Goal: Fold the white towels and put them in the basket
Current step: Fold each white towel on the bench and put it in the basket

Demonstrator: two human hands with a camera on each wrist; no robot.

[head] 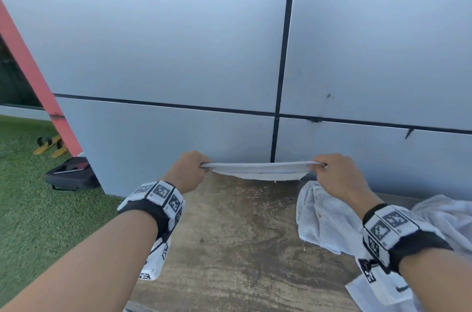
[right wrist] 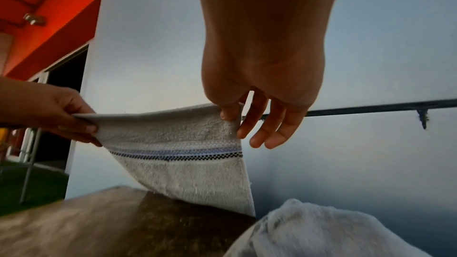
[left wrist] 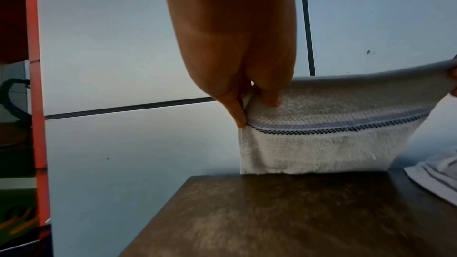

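Note:
A white towel (head: 260, 171) with a blue and black checked stripe hangs doubled over between my two hands, above the far edge of the brown table (head: 229, 248). My left hand (head: 190, 168) pinches its left top corner. My right hand (head: 334, 174) pinches its right top corner with thumb and forefinger; the other fingers hang loose. The left wrist view shows the towel (left wrist: 333, 140) with its lower edge just above the table. From the right wrist I see the towel (right wrist: 178, 155) hanging taut between both hands. No basket is in view.
Crumpled white towels (head: 329, 219) lie on the table at the right, under my right forearm. A grey panelled wall (head: 178, 43) stands right behind the table. Left of the table, on green turf, are a black case (head: 71, 175) and yellow sandals (head: 49, 145).

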